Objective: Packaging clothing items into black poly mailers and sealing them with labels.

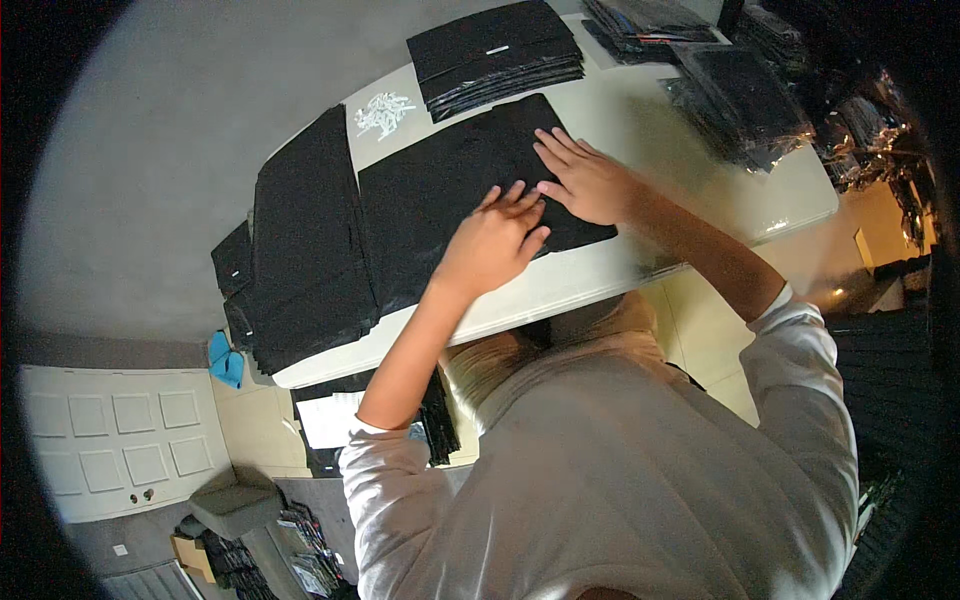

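left hand (492, 247), right hand (590, 185) | spread open, empty | rested on black cloth (430, 180), probably to flatten it

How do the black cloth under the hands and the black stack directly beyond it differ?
The black cloth lies flat under the left hand and right hand; the black stack is untouched. The stack shows several layered edges; the cloth looks thinner. The stack bears a small white tag; the cloth shows none. Both lie on the white table.
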The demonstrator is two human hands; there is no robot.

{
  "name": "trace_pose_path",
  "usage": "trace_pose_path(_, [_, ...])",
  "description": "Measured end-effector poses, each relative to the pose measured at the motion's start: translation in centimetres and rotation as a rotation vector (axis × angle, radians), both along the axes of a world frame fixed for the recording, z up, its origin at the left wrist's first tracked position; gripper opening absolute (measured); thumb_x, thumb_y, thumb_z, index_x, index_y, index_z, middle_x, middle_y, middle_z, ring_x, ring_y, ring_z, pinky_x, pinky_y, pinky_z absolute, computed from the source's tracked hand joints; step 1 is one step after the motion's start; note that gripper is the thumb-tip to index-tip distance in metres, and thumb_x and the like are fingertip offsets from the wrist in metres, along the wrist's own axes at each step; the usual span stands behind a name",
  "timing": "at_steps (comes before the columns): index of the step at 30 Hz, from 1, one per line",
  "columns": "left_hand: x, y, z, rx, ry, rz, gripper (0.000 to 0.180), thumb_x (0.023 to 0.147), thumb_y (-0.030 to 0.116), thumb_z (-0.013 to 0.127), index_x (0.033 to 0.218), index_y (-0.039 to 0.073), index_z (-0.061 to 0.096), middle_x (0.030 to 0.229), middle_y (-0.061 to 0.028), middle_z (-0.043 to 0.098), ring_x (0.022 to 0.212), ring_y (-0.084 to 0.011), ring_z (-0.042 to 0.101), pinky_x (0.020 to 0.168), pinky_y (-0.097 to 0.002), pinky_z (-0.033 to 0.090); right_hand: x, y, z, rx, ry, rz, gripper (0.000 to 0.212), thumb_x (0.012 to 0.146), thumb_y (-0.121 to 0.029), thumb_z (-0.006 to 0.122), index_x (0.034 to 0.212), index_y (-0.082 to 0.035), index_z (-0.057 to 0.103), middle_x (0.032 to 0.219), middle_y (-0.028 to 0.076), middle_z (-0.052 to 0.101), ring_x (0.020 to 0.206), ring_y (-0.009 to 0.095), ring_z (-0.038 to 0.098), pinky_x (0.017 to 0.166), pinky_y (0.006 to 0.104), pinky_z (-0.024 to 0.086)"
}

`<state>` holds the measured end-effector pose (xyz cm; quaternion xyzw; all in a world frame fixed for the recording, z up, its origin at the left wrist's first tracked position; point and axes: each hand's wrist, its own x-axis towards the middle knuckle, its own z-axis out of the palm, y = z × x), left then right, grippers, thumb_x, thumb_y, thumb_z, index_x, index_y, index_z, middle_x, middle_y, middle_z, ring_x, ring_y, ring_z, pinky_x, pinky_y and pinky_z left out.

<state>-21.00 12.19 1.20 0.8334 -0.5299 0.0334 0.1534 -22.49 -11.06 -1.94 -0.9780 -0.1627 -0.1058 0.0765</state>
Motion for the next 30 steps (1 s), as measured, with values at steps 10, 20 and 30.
trace_pose_path(10, [-0.7, -0.9, -0.6, 0.039, 0.001, -0.008, 0.047, 0.102, 0.032, 0.051, 0.127, -0.006, 0.063, 0.14, -0.0224, 0.058, 0.139, -0.0361, 0.046, 0.118, -0.0526, 0.032, -0.3, -1.4, -1.4, -0.093, -0.038, -0.007, 0.067, 0.105, -0.043, 0.043, 0.147, 0.008, 0.04, 0.157, 0.026, 0.036, 0.148, 0.04, 0.031, 0.121, 0.049, 0.027])
trace_pose_path(20, [-1.1, -1.7, -0.2, 0.085, -0.033, 0.005, 0.048, 0.101, 0.033, 0.052, 0.127, -0.006, 0.063, 0.139, -0.0243, 0.058, 0.138, -0.0365, 0.048, 0.117, -0.0564, 0.031, 6.2, 0.5, 0.0, 0.093, 0.049, -0.163, 0.066, 0.106, -0.04, 0.041, 0.148, 0.01, 0.037, 0.16, 0.029, 0.028, 0.15, 0.043, 0.024, 0.122, 0.0487, 0.023])
trace_pose_path(30, [-1.0, -2.9, -0.8, 0.061, -0.024, -0.009, 0.049, 0.102, 0.033, 0.051, 0.127, -0.007, 0.062, 0.139, -0.0237, 0.058, 0.137, -0.0371, 0.048, 0.116, -0.0581, 0.032, 6.6, -0.7, -1.5, -0.028, 0.067, -0.198, 0.067, 0.106, -0.042, 0.04, 0.15, 0.009, 0.035, 0.162, 0.026, 0.024, 0.152, 0.042, 0.02, 0.122, 0.0526, 0.021])
